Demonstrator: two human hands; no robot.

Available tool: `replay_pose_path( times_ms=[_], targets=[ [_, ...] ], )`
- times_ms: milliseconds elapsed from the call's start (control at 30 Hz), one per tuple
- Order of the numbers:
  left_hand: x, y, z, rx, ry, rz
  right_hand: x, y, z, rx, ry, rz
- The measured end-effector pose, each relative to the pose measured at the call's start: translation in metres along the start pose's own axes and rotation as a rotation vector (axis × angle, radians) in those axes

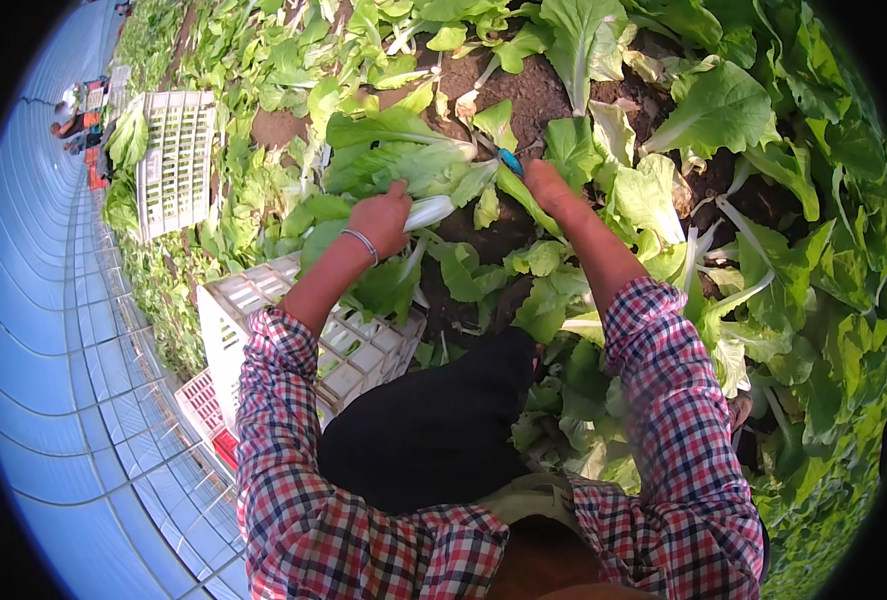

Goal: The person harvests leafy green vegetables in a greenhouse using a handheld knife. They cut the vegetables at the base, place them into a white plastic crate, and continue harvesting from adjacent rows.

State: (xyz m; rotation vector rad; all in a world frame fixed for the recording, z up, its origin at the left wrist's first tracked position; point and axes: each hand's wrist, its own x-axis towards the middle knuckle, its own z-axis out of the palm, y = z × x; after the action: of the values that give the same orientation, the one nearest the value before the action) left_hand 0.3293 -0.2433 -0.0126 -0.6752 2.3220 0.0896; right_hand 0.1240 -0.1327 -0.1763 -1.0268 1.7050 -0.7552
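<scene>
My left hand (380, 223), with a silvery bracelet at the wrist, holds a leafy green vegetable whose white stalk (431, 212) pokes out towards the right. Its fingertips rest against another pale-green leafy head (413, 161) just beyond. In my right hand (544, 186) is the blue handle (511, 161) of a knife. The thin blade reaches up and left, close to the base of that leafy head; whether it touches the base I cannot tell. Brown soil (518, 90) shows between the plants around both hands.
A white plastic crate (372, 356) stands beside my left forearm, with a pink-red crate (201, 403) behind it. Farther left, another white crate (175, 161) has greens over its rim. People (74, 124) work near the blue greenhouse film (45, 300). Leafy plants (721, 112) grow on the right.
</scene>
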Motion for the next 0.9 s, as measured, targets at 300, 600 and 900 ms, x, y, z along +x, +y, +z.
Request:
replay_pose_path(
  times_ms=[300, 600, 900],
  targets=[
    [0.001, -0.001, 0.004, 0.014, -0.021, 0.034, 0.014, -0.002, -0.002, -0.108, -0.096, -0.039],
    [-0.001, -0.001, -0.003, -0.004, -0.025, 0.078, 0.031, 0.023, -0.016, 0.042, -0.522, -0.339],
    [0.0, -0.016, -0.001, -0.059, 0.057, 0.094, -0.035, 0.005, -0.025, 0.299, -0.134, -0.106]
  ],
)
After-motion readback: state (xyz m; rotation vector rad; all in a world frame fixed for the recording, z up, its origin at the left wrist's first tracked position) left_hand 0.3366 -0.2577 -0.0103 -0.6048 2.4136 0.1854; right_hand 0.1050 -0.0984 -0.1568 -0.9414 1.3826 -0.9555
